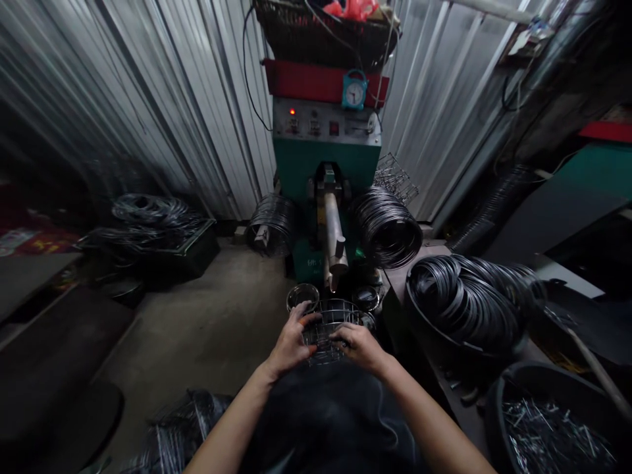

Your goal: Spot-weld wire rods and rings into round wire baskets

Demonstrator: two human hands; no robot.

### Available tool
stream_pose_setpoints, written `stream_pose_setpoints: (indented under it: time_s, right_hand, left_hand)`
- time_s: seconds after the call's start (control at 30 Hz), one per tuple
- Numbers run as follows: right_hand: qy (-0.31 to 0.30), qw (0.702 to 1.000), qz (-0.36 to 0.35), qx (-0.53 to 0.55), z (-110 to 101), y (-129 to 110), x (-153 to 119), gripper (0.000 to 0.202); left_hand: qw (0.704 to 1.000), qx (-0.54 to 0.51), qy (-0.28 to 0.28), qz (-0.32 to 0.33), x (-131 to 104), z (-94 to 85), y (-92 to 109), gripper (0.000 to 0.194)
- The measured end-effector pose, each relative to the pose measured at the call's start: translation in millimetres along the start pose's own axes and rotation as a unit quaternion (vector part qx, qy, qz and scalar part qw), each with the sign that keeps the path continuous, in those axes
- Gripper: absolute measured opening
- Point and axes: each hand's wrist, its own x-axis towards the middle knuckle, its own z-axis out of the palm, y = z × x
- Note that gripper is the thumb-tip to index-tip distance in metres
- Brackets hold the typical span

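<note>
A round wire basket of thin metal rods is in front of me, just below the tip of the green spot-welding machine. My left hand holds its left side, with thumb and fingers apart around the wires and orange coverings on some digits. On the near right side, my right hand has its fingers curled in at the wires; a small piece there is too dark to make out. The machine's metal arm points down towards the basket. Wire rings lie just beyond my left fingers.
Coils of wire rings hang left and right of the machine. More rings fill a tub on the right. A bucket of short metal rods stands nearer me. At left is a green crate of wire rings.
</note>
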Motion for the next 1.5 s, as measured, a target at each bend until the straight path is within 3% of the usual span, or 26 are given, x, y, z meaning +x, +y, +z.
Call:
stream_pose_setpoints:
  time_s: [0.4,0.57,0.77,1.0,1.13,1.23,1.5]
  right_hand:
    - [-0.011,0.999,0.002,-0.036,-10.7,11.9,16.8,0.019]
    - [0.002,0.999,0.002,-0.043,-16.4,18.8,33.0,0.017]
    - [0.042,0.998,0.005,-0.037,-14.4,24.6,34.9,0.017]
    - [0.079,0.996,0.016,-0.041,-10.6,34.7,43.2,0.019]
    - [0.171,0.985,0.027,-0.009,-9.1,37.1,35.8,0.025]
    - [0.223,0.973,0.066,0.01,-9.1,38.9,27.6,0.013]
    - [0.209,0.972,0.105,-0.003,-14.1,42.7,43.1,0.01]
  left_hand:
    - [0.999,-0.022,0.025,0.006,23.2,7.6,-16.2,0.052]
    - [0.998,-0.057,0.021,-0.026,39.2,7.4,-22.4,0.052]
    - [0.993,-0.095,0.033,-0.063,43.2,12.8,-25.0,0.051]
    - [0.994,-0.061,0.028,-0.081,60.7,6.8,-20.8,0.05]
    - [0.992,-0.075,0.027,-0.095,64.5,6.8,-22.4,0.05]
    - [0.994,-0.069,0.037,-0.077,64.3,7.8,-25.7,0.052]
    - [0.991,-0.074,0.02,-0.105,81.8,4.2,-38.9,0.055]
